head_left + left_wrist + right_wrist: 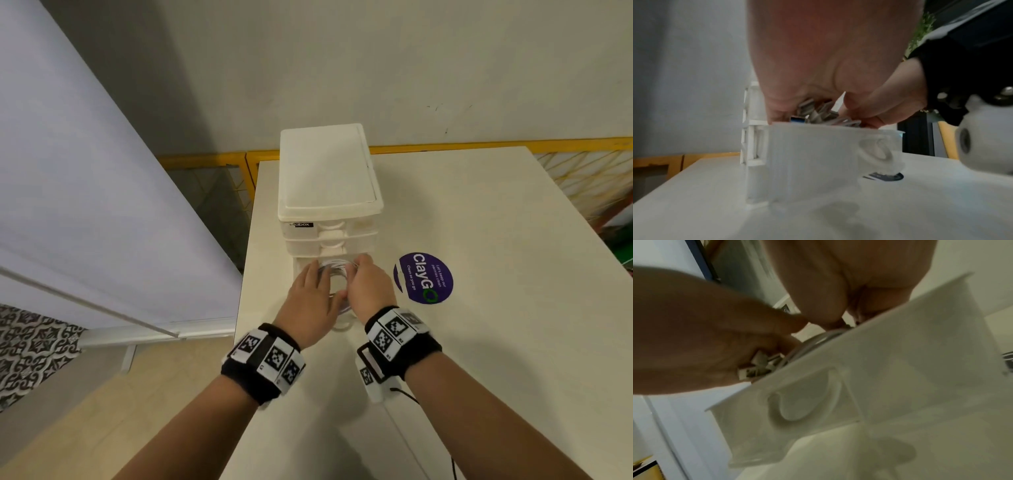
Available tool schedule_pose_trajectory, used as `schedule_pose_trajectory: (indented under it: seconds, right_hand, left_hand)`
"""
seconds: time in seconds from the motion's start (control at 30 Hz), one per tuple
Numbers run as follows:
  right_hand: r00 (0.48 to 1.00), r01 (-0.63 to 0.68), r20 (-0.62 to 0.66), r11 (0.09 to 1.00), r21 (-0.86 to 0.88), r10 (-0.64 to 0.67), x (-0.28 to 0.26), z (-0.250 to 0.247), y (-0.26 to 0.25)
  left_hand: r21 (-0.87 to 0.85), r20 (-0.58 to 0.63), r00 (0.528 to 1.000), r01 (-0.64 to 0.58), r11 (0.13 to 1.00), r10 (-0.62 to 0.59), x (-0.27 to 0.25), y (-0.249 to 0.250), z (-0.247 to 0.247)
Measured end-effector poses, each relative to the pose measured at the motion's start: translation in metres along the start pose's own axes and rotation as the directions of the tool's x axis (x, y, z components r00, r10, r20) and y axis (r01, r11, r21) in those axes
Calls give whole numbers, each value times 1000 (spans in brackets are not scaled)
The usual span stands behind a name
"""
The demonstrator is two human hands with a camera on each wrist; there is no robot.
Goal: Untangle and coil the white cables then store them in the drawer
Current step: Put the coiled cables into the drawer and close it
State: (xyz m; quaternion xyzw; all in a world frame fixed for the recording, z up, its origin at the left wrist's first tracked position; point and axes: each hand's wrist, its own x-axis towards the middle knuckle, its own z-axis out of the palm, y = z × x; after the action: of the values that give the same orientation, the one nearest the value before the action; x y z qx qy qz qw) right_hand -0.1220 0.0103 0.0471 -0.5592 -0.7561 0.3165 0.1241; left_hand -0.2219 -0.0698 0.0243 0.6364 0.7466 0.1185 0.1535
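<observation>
A coil of white cables (334,274) is held over the pulled-out bottom drawer (301,265) of a small white drawer unit (327,178). The coil is gripped from both sides: the left hand (310,305) is laid against its left edge with fingers extended forward and the thumb tucked under, and the right hand (368,291) is curled round its right edge. In the left wrist view, the cable plugs (813,112) are seen bunched just above the drawer's rim, pinched between the two hands. In the right wrist view, looped cable and plugs (760,368) are seen at the rim of the drawer front (869,378), whose recessed handle (803,404) faces the camera. Whether the coil already rests on the drawer floor cannot be told.

The unit is stood near the far left corner of a cream-white table (479,342); its two upper drawers are shut and a dark label (301,224) is carried on its top front edge. A round purple sticker (424,278) reading "ClayGo" is stuck on the table just to the right of the drawer. Black wristbands with square markers (263,359) are worn on both wrists. Behind the table, a plain pale wall (411,68) is met by a yellow rail (479,145). To the left, a pale blind or panel (85,205) is seen, with patterned black-and-white tiles (30,349) and a beige floor (120,428) below.
</observation>
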Motion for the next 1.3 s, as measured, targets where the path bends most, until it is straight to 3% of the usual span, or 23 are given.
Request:
schedule_pose_trajectory:
  seconds: [0.1, 0.2, 0.3, 0.33, 0.43, 0.53, 0.6, 0.73, 0.87, 1.0, 1.07, 1.13, 1.23, 1.3]
  right_hand:
    - [989, 131, 85, 975, -181, -117, -5, -9, -1]
    - [977, 205, 6, 940, -272, -212, -7, -28, 2]
    - [964, 145, -214, 986, -81, -159, 1, -47, 13]
    - [972, 99, -214, 995, 14, -94, 7, -51, 17]
    - [1000, 13, 9, 957, 291, -16, 26, -52, 28]
    - [985, 112, 68, 888, 445, -158, 37, -45, 30]
    - [969, 182, 72, 883, 433, -235, 41, -40, 30]
    - [990, 142, -36, 926, 351, -138, 49, -32, 30]
    - [985, 171, -76, 934, 315, -155, 52, -34, 30]
    - [981, 190, -83, 936, 297, -173, 51, -37, 31]
    - [978, 206, -38, 935, 287, -204, 49, -39, 33]
    - [962, 222, 69, 906, 359, -263, 43, -43, 38]
    - [911, 175, 260, 870, 460, -321, 28, -49, 52]
    - [875, 128, 380, 901, 414, -299, 15, -49, 62]
  left_hand:
    - [238, 110, 994, -23, 971, -4, 0, 0, -4]
    - [277, 43, 999, 9, 961, -22, 1, 6, -2]
    - [245, -101, 994, -10, 969, 36, 4, 4, 2]
    - [213, -133, 989, -34, 976, 63, 4, 3, 4]
    - [150, -153, 975, -136, 979, 159, 0, 2, 8]
    - [149, -61, 985, -154, 977, 164, 0, 1, 9]
    - [179, -28, 987, -149, 973, 156, 2, 1, 8]
    - [232, -27, 985, -159, 960, 170, 11, 5, 2]
    - [254, -27, 984, -163, 953, 175, 21, 7, 0]
    - [259, -128, 974, -149, 954, 187, 23, 8, 5]
    - [292, -156, 972, -123, 949, 174, 18, 8, 4]
    - [216, -188, 969, -121, 969, 163, 16, 3, 2]
    - [91, -237, 952, -175, 980, 192, 15, -9, 4]
    - [79, -261, 939, -208, 975, 222, 15, -13, 5]
